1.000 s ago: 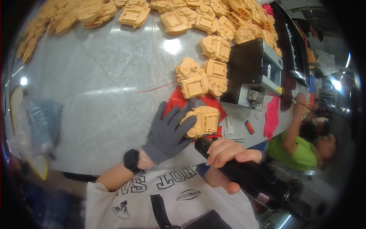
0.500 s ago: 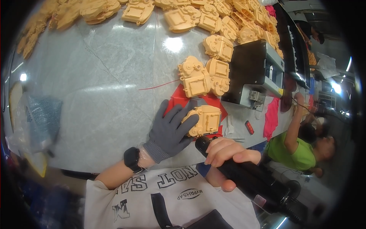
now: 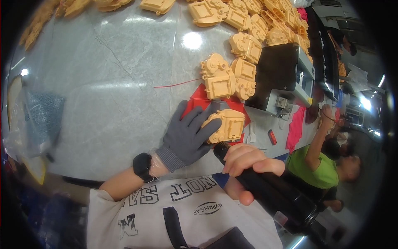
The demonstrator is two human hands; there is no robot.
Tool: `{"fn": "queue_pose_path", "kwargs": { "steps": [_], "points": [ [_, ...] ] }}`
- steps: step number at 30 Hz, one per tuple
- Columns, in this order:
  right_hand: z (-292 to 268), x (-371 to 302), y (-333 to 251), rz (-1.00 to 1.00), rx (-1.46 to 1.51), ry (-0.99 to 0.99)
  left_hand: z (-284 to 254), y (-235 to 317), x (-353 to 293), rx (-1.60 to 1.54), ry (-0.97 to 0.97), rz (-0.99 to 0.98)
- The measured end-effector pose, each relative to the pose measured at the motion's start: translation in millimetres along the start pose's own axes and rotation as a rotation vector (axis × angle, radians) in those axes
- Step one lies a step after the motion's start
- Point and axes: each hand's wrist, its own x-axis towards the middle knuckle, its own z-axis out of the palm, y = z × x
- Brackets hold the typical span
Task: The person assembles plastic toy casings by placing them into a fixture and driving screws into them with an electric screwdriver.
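My left hand [image 3: 186, 135], in a grey glove, steadies a yellow plastic housing [image 3: 232, 125] with its thumb across the left end. Under that housing is a red fixture [image 3: 195, 103] with a grey block. My bare right hand [image 3: 253, 166] is wrapped round a black power screwdriver [image 3: 275, 197]. The tool slants up to the left, its nose at the housing's lower edge; the bit's tip is hidden. Just beyond the fixture lies another yellow housing [image 3: 218, 79], with a red wire [image 3: 177, 83] reaching left from beside it.
A black and grey boxy machine [image 3: 275, 68] stands at the right of the fixture. Many yellow housings [image 3: 207, 12] are heaped along the far edge. A small red object [image 3: 272, 137] and a pink cloth [image 3: 295, 128] lie rightward. A co-worker in a green shirt [image 3: 309, 166] sits at the right.
The view has shifted slightly. The screwdriver's nose stays by the housing's lower edge, and my left hand keeps its hold. The co-worker's lower hand now shows.
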Motion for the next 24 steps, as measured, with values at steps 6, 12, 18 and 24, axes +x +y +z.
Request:
{"fn": "queue_pose_path", "kwargs": {
  "steps": [6,12,18,24],
  "points": [
    [-0.3,0.1,1.1,-0.026,-0.078,0.125,0.1,5.3,6.6,0.001,0.004,0.014],
    [0.8,-12.5,-9.9,0.04,0.072,0.3,0.3,4.2,3.9,0.018,0.001,0.048],
    [-112.0,1.5,-53.2,-0.088,-0.219,0.86,-0.7,11.8,5.2,0.037,-0.031,0.035],
    [-144.4,39.0,-8.9,-0.018,-0.45,0.856,1.1,8.1,7.6,-0.003,0.006,0.021]
  ]
}}
